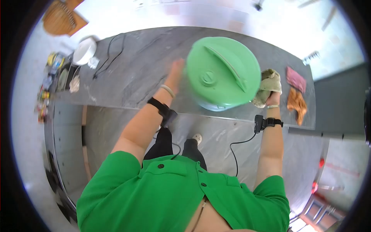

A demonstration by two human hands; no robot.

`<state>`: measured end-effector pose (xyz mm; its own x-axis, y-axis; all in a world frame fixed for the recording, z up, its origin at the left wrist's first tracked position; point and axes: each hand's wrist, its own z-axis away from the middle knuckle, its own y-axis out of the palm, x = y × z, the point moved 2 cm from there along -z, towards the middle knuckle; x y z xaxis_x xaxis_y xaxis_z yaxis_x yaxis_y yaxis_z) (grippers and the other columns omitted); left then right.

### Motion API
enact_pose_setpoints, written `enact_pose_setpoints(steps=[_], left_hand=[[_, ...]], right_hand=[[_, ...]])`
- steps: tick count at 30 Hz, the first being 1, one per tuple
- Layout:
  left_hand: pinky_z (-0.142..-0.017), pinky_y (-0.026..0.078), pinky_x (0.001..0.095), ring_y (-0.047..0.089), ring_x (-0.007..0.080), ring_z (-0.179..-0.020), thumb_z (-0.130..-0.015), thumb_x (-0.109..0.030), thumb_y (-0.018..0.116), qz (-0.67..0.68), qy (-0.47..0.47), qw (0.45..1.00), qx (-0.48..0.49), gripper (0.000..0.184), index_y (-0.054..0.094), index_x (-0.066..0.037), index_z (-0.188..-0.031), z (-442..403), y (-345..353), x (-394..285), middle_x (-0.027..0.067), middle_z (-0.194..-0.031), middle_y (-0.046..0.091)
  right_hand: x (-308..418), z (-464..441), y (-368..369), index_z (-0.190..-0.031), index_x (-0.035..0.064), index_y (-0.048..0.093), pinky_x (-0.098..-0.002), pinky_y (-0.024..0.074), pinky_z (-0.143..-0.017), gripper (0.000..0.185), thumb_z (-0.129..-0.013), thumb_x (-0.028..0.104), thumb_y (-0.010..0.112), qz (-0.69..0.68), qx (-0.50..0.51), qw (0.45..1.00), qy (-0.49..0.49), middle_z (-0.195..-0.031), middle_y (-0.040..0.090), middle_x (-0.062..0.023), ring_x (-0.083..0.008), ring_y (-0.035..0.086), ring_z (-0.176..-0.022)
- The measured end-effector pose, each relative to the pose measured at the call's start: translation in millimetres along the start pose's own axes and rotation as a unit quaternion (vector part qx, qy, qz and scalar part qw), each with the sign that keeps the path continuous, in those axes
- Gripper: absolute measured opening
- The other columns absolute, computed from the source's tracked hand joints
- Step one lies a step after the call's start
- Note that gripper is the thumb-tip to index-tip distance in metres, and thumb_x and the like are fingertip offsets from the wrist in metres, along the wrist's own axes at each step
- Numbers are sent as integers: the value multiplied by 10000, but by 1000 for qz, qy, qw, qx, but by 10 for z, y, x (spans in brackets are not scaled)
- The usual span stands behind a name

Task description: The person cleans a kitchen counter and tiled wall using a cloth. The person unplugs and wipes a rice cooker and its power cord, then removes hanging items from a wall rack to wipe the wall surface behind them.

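A large green lidded bucket (220,73) stands on the grey marbled counter, with a long handle and a small round cap on its lid. My right hand (273,99) grips a pale green cloth (271,80) against the bucket's right side. To the left of the bucket is my left hand (176,75), smeared by motion. Its fingers do not show clearly, and I cannot tell whether it touches the bucket wall.
A pink cloth (296,79) and an orange-brown cloth (296,105) lie on the counter (147,58) at right. A black cable (109,63) and a white bowl-like container (85,51) are at left. A woven basket (59,18) stands beyond the back left corner.
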<state>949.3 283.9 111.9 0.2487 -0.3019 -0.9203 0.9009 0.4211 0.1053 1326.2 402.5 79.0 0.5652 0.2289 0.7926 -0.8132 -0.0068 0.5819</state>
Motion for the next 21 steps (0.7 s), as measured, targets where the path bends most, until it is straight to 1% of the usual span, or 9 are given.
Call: enact_pose_setpoints(steps=[2, 3, 5, 6, 9, 12, 15, 18, 21], left_hand=[[-1050, 229, 440, 316, 262, -1289, -878, -631, 336, 51, -6, 997, 50, 742, 275, -109, -1401, 47, 23, 354, 107, -1398, 361], [-1068, 203, 423, 294, 251, -1309, -878, -650, 303, 59, 12, 993, 97, 755, 247, -131, -1423, 64, 80, 434, 99, -1415, 347], [-1088, 165, 384, 274, 225, -1327, -864, -691, 248, 170, -14, 978, 120, 780, 249, -151, -1426, -16, 204, 625, 94, -1431, 331], [-1087, 172, 376, 283, 217, -1321, -862, -694, 252, 187, -9, 976, 110, 780, 258, -153, -1423, -14, 240, 600, 88, -1429, 333], [-1083, 188, 359, 302, 204, -1310, -858, -698, 265, 222, 0, 970, 98, 778, 277, -157, -1416, 71, 252, 507, 72, -1428, 335], [-1081, 196, 361, 304, 201, -1308, -858, -694, 281, 234, -2, 966, 114, 771, 284, -159, -1413, 73, 129, 451, 58, -1433, 325], [-1080, 206, 367, 308, 189, -1304, -866, -679, 288, 246, -16, 964, 104, 752, 294, -157, -1407, 196, -125, 326, 52, -1436, 314], [-1068, 245, 360, 331, 181, -1285, -898, -624, 300, 269, 2, 960, 75, 690, 319, -139, -1388, 297, -457, 208, 59, -1415, 334], [-1048, 291, 346, 368, 179, -1255, -919, -580, 312, 315, 27, 945, 90, 646, 315, -129, -1382, 327, -1050, 161, 69, -1381, 374]], right_hand=[[-203, -248, 185, -1223, 84, 497, -341, 480, -888, 414, -933, 371, 428, 58, 50, 997, -23, -1173, 558, -62, -225, 563, -1039], [-98, -150, 691, -1216, 63, 487, -288, 496, -824, 358, -936, 283, 443, 159, -36, 986, 43, -1109, 567, -58, -186, 580, -953], [-193, -255, 647, -1213, 45, 474, -268, 499, -794, 324, -928, 199, 455, 184, 8, 983, -16, -1074, 568, -62, -166, 579, -905], [-212, -300, 630, -1212, 36, 468, -258, 500, -779, 312, -924, 157, 461, 194, 32, 979, -48, -1057, 568, -64, -157, 578, -881], [-279, -240, 701, -1148, 48, 523, -262, 506, -749, 280, -936, 207, 432, 335, 41, 921, -196, -1005, 592, -59, -154, 598, -862], [-249, -136, 877, -1196, 16, 458, -254, 499, -800, 295, -902, 28, 454, 401, 35, 898, -177, -1078, 549, -77, -143, 561, -925], [-257, -329, 727, -1181, 14, 460, -249, 497, -816, 280, -901, 20, 456, 312, 55, 942, -110, -1083, 541, -76, -144, 551, -949], [-288, 78, 1351, -1169, 10, 458, -245, 496, -829, 272, -898, 10, 455, 462, 32, 863, -205, -1065, 536, -77, -142, 550, -934], [-646, 198, 1751, -1089, 18, 532, -241, 494, -753, 239, -947, 168, 412, 317, 2, 931, -179, -969, 578, -51, -135, 572, -857]])
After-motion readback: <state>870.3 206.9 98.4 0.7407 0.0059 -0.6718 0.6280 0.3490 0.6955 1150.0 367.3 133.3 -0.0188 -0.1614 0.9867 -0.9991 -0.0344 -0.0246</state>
